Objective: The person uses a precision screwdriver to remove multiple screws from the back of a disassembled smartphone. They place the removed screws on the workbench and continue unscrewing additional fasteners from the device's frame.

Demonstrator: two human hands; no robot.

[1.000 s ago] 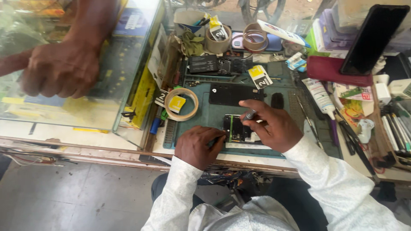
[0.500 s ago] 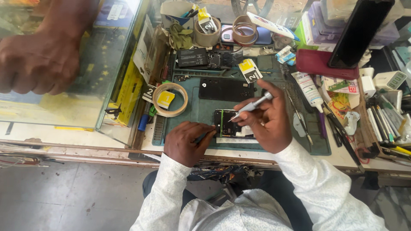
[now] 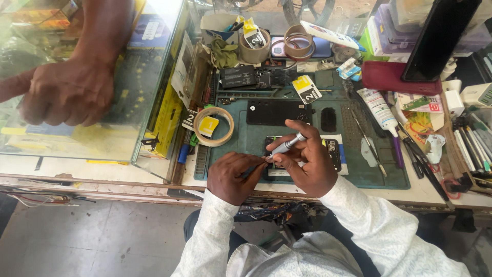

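**Both hands on opened phone at mat's near edge**

R hand [image 3: 307, 164] grips a silver screwdriver [image 3: 285, 146], fingers clamped round the barrel; tip points toward 8 o'clock, down at the opened phone [image 3: 302, 154]. L hand [image 3: 233, 174] sits just at 9 o'clock of the phone, fingers curled together and pinched at the tip of the tool; can't tell if it holds anything small. Phone lies flat on the green work mat [image 3: 379, 174], near its 6 o'clock edge, mostly covered by both hands; its 3 o'clock end w/ dark parts shows past the R hand.

Around it, on the mat: a black back cover [image 3: 271, 112] at 12 o'clock of the phone, a small black oval piece [image 3: 328, 119] at 1 o'clock, a tape roll [image 3: 213, 126] w/ a yellow tag in its hole at 10 o'clock, just beside the mat's left side. A white glue tube [image 3: 376, 105] lies at 2 o'clock, thin metal tools [image 3: 369, 141] near it. Further at 12 o'clock: dark phone parts [image 3: 251, 77] in the mat's tray, two more tape rolls [image 3: 300, 42] behind.

Desk [image 3: 154, 172] carries a glass display case [image 3: 128, 102] at 9 o'clock. Another person's hand [image 3: 66, 92] rests on top of the glass, fingers curled, well apart from the phone.
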